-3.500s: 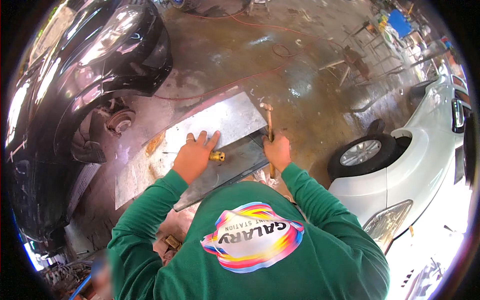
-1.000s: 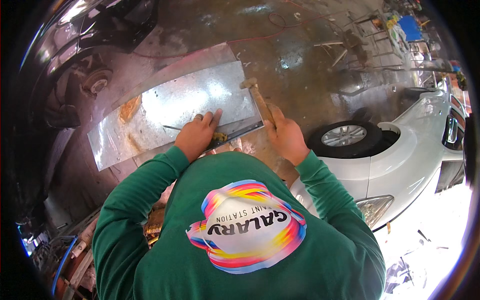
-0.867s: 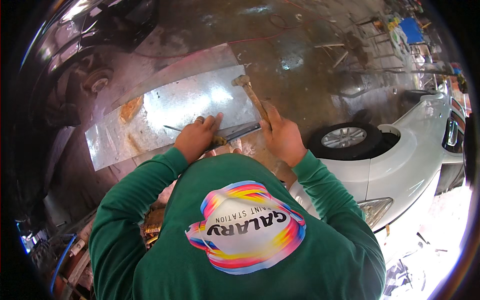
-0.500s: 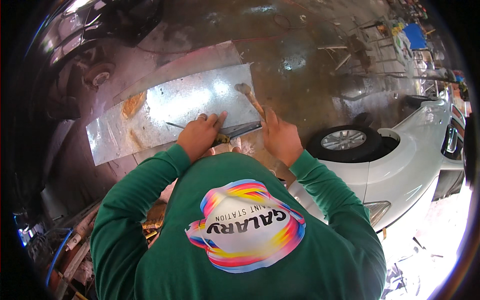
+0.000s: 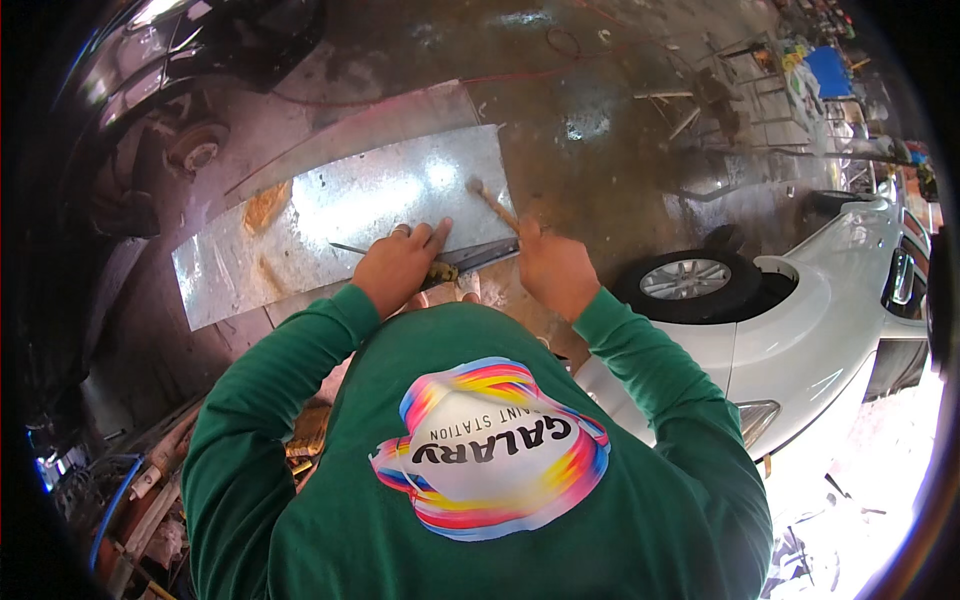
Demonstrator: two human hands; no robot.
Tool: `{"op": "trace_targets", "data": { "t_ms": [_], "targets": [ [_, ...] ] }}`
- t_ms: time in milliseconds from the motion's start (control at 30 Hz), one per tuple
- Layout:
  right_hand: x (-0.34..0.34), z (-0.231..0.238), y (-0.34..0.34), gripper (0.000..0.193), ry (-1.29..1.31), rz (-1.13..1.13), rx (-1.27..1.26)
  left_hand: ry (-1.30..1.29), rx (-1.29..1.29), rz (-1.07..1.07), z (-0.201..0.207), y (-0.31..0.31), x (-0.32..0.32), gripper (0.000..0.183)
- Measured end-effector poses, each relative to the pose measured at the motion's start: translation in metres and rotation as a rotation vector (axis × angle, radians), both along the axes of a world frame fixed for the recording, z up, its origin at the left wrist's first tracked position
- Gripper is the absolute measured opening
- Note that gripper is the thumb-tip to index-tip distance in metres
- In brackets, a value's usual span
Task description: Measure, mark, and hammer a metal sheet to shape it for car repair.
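Lying across the work area: silver metal sheet [image 5: 375,200], looks unbent as far as seen; amt done vs. left can't be judged. Dark metal strip [image 5: 490,253] shows along sheet's near edge, rt end. R hand [image 5: 557,275] clenched round wood-handled hammer [image 5: 495,207], head over sheet's rt end, contact unclear. L hand [image 5: 395,265] at near edge, approx. mid, over yellow-handled screwdriver [image 5: 441,272]; gripped or just pinned, can't tell. Containers: none made out nr hands.
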State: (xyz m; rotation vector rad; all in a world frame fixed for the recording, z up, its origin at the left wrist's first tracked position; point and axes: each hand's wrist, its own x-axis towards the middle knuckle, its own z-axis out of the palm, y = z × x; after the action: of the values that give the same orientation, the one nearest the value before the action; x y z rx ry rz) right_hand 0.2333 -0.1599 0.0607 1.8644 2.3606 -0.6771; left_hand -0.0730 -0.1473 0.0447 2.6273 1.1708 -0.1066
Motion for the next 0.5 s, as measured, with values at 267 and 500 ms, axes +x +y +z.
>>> {"op": "trace_targets", "data": {
  "t_ms": [267,500],
  "targets": [
    [0.000,-0.001,0.007,0.024,0.062,-0.091,-0.041,-0.013,0.052,0.023,0.004,0.004,0.002,0.091],
    [0.014,-0.002,0.025,0.028,0.586,-0.491,0.093,-0.034,0.068,0.056,0.002,0.014,0.010,0.082]
  ]
}}
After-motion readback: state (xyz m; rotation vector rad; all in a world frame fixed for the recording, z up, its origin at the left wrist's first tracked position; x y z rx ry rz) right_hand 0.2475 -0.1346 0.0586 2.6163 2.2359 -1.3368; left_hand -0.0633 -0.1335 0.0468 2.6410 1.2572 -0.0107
